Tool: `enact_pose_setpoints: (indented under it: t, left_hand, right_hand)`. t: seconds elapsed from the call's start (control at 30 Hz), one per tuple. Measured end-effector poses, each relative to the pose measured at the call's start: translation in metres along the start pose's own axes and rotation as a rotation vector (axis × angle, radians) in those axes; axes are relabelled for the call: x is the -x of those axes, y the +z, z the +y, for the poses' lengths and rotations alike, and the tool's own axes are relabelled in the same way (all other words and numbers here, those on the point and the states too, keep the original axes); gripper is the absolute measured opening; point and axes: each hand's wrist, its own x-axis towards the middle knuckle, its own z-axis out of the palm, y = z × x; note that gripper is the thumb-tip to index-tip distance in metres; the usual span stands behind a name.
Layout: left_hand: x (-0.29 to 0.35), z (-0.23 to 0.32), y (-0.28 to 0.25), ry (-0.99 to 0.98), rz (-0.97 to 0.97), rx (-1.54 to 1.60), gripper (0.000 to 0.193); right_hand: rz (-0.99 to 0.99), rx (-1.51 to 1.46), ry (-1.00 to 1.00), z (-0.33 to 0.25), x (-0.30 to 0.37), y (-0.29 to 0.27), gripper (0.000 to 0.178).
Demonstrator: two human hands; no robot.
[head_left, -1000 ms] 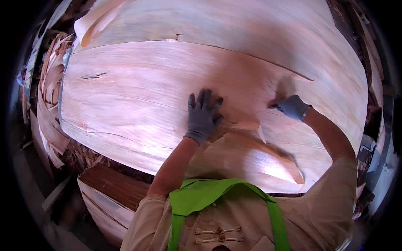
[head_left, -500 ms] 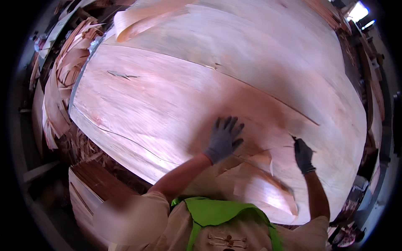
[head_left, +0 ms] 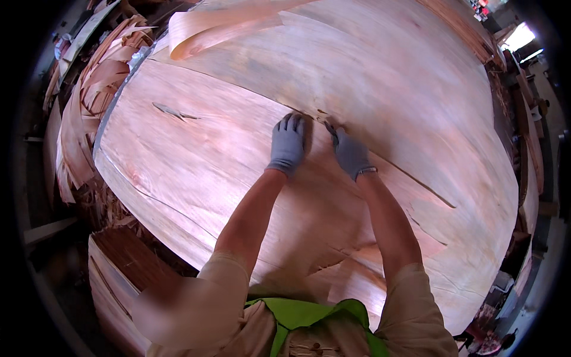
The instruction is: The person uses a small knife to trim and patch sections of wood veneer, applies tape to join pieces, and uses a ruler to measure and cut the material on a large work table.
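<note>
A large pale pinkish wood veneer sheet [head_left: 208, 143] spreads before me, with a long dark gap [head_left: 410, 175] running diagonally across it. My left hand [head_left: 288, 146], in a grey glove, presses on the sheet beside this gap. Its fingers lie close together, slightly bent, and the thumb is hard to see. Just to the right, my right hand [head_left: 352, 154], also gloved, is closed on a small dark knife [head_left: 330, 127]. The knife's tip is near the gap at a small ragged hole [head_left: 321, 112]; most of the handle is hidden in the glove.
A curled veneer strip [head_left: 196, 35] lies at the far left of the sheet. A torn, lifted veneer piece [head_left: 357, 279] is close to my body. Veneer scraps [head_left: 98, 107] pile up beyond the left edge, and a stack of sheets [head_left: 128, 262] stands at the lower left.
Both hands have moved away from my body to the long gap. My right hand has come leftward with the knife, close to the left. The left hand's spread fingers have drawn together.
</note>
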Motion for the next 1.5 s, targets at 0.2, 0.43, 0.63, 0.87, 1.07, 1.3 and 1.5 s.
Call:
enact_pose_setpoints:
  t: [0.2,0.43,0.63,0.87,1.07,1.3,1.5]
  left_hand:
    - [-0.006,0.011,-0.013,-0.040,-0.005,-0.034,0.058]
    - [-0.006,0.011,-0.012,-0.074,0.041,-0.053,0.059]
    - [-0.008,0.011,-0.010,0.044,0.108,-0.013,0.058]
    - [-0.010,0.005,0.001,0.135,0.001,-0.065,0.051]
    - [-0.010,0.007,0.005,0.135,-0.023,-0.072,0.052]
    - [-0.009,0.028,0.002,0.151,0.003,0.055,0.058]
    - [0.034,0.145,0.014,0.321,-0.172,0.202,0.067]
  right_hand:
    - [0.029,-0.002,-0.019,0.001,-0.019,0.010,0.025]
    - [-0.030,0.034,-0.114,0.003,-0.020,0.001,0.025]
    - [-0.126,0.129,-0.050,-0.009,-0.036,-0.002,0.025]
    - [-0.190,0.129,-0.074,-0.003,-0.041,-0.007,0.028]
    - [-0.190,0.227,0.011,0.060,0.019,-0.015,0.029]
    - [-0.174,0.214,0.129,0.090,0.102,-0.039,0.026]
    - [-0.236,0.355,0.207,0.099,0.117,-0.032,0.020]
